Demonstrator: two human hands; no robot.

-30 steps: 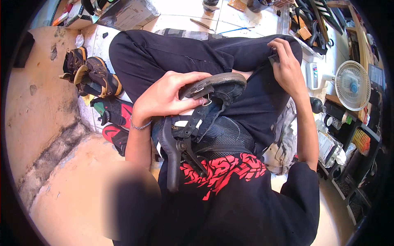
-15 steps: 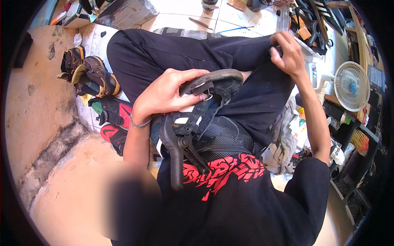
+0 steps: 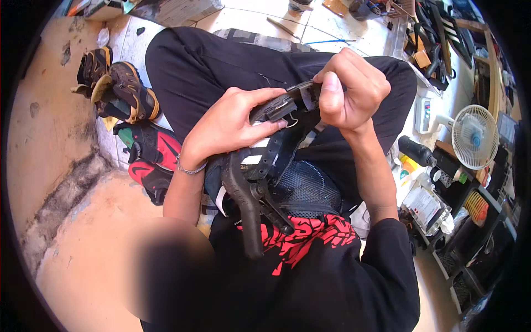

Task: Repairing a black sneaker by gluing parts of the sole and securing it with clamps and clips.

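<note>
A black shoe point(image 3: 260, 157) with white stripes lies across my lap, its sole edge turned upward. My left hand point(image 3: 235, 119) is closed around it, thumb and fingers gripping the dark sole edge beside a thin pale thread loop point(image 3: 292, 120). My right hand point(image 3: 354, 94) is closed at the shoe's far end, fingertips on a dark flap along the sole edge; its palm is hidden, so anything else inside cannot be made out. A black curved handle with a hinged lever point(image 3: 246, 207) lies against the shoe, near my chest.
Brown-and-yellow shoes point(image 3: 130, 91) and red-and-black shoes point(image 3: 152, 157) stand on the left by the wall. To the right are a white fan point(image 3: 474, 136), a black bottle point(image 3: 416, 150) and a dark rack point(image 3: 487, 221). A blue stick point(image 3: 329, 41) and tools lie ahead on the tiles.
My right hand has come from beside my right knee leftward to the shoe's far end and closed there. My left hand keeps its hold on the shoe. The view has shifted slightly.
</note>
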